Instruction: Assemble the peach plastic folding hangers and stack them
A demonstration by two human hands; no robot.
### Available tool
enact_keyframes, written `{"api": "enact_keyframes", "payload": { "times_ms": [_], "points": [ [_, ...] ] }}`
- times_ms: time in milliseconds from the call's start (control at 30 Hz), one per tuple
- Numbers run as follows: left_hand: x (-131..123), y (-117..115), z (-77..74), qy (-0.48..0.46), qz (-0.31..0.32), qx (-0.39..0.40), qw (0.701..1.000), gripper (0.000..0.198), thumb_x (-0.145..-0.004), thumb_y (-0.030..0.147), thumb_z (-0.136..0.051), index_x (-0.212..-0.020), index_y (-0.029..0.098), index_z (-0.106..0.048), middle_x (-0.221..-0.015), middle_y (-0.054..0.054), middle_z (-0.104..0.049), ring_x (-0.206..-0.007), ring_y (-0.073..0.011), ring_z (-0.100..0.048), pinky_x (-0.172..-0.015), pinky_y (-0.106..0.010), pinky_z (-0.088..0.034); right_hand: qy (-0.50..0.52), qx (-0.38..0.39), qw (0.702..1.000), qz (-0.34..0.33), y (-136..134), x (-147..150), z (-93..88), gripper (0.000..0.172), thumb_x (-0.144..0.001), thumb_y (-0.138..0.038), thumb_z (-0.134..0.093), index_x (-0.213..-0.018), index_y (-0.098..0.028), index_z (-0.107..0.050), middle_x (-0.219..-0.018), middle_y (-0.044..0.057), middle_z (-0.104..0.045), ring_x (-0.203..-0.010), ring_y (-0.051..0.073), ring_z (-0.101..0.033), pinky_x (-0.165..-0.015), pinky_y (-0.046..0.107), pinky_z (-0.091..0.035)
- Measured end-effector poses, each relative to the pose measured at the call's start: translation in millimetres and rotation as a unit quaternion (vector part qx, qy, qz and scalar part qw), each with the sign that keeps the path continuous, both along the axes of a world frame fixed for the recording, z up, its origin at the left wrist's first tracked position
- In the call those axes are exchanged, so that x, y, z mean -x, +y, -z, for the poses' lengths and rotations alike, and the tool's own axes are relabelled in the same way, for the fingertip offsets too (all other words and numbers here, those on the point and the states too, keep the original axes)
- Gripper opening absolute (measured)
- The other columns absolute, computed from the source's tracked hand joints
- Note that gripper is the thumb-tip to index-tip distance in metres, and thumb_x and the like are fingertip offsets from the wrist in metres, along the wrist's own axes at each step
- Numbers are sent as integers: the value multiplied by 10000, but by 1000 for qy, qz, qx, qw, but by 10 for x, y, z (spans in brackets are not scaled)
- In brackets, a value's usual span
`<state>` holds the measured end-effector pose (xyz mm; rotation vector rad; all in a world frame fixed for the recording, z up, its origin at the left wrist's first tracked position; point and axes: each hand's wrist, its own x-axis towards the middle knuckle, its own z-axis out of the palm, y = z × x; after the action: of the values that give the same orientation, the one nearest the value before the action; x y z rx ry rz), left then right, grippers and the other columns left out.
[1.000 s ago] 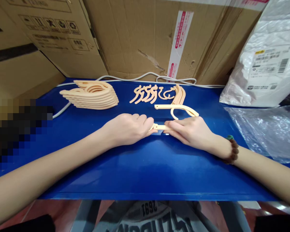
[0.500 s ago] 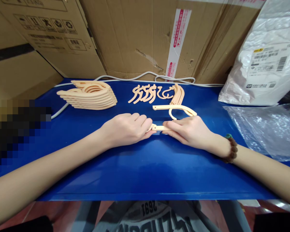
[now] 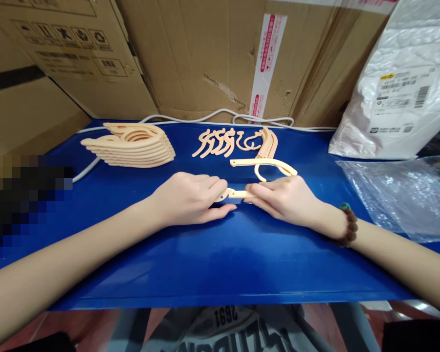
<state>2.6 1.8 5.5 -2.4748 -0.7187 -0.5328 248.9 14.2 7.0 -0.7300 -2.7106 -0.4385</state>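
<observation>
My left hand (image 3: 190, 198) and my right hand (image 3: 284, 198) meet at the middle of the blue table (image 3: 220, 259), both pinched on a small peach plastic hanger piece (image 3: 236, 194) held just above the surface. My left thumb lies stretched out below the piece. Right behind my right hand lies a peach hanger arm with a hook (image 3: 266, 166). Further back sit a row of several small peach hooks (image 3: 220, 142) and two curved arms (image 3: 267, 142). A stack of finished peach hangers (image 3: 132, 149) rests at the back left.
Large cardboard boxes (image 3: 205, 54) wall off the back. A white cable (image 3: 205, 119) runs along the table's far edge. A white plastic parcel (image 3: 396, 93) and a clear plastic bag (image 3: 399, 195) lie at the right. A blurred patch covers the left edge.
My left thumb has dropped away from the fingers and now lies stretched below the piece. The piece's left end shows a little more. The camera drifted slightly.
</observation>
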Motion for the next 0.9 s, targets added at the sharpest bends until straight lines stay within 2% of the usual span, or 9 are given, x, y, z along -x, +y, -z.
{"api": "enact_keyframes", "payload": {
  "times_ms": [333,567,733,900],
  "points": [
    [-5,-25,1,-16,9,44,999,344,-932,456,-512,-734,175,-510,-579,17,-561,-481,-136,-551,-445,-270,-275,6,56,998,12,17,-19,-45,398,-1027,-424,-342,-967,-189,-658,-712,-1,-705,-557,98,-589,-510,264,-228],
    [-5,-2,-9,-7,15,35,999,354,-951,443,-476,-717,179,-500,-577,19,-561,-483,-127,-546,-443,-273,-270,6,51,999,10,14,-28,-71,404,-1025,-433,-345,-965,-189,-661,-695,-3,-697,-536,96,-572,-505,265,-226],
    [7,29,-27,14,33,46,998,351,-991,354,-393,-709,178,-508,-576,20,-567,-480,-114,-535,-440,-274,-246,-9,35,999,-2,10,-23,-50,407,-1030,-417,-328,-941,-192,-656,-720,2,-707,-564,107,-593,-519,276,-249],
    [-28,10,-23,-14,-18,39,999,353,-988,330,-395,-693,178,-515,-558,7,-569,-472,-127,-539,-435,-277,-224,3,2,1000,18,-34,-1,-57,383,-1029,-380,-349,-885,-180,-643,-640,-13,-668,-521,100,-567,-505,282,-218]
  ]
}}
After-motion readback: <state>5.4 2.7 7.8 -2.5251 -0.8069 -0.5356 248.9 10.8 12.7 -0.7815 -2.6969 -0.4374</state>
